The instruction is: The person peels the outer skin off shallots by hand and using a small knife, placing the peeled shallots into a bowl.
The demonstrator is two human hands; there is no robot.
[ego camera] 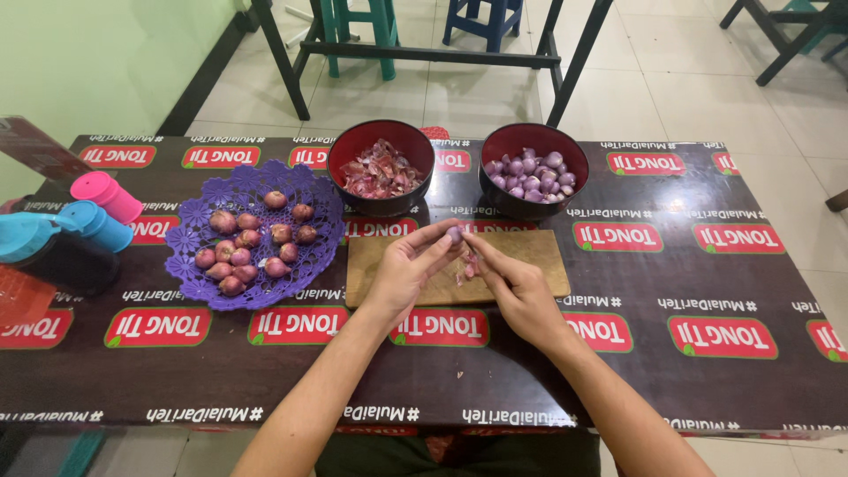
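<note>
Shallot (454, 234), small, pale purple, pinched between fingertips of both hands above wooden cutting board (530, 256). Left hand (408, 268) curled, thumb and fingers closed on it; right hand (512, 287) closed on it from other side. Bits of skin (468, 268) on board beneath. Behind board: red bowl (353, 146) with peelings, dark bowl (495, 146) with peeled shallots. Purple lace-edged tray (190, 274) at left, unpeeled shallots on it. Pink and blue plastic containers (93, 212) at far left of table (707, 291).
</note>
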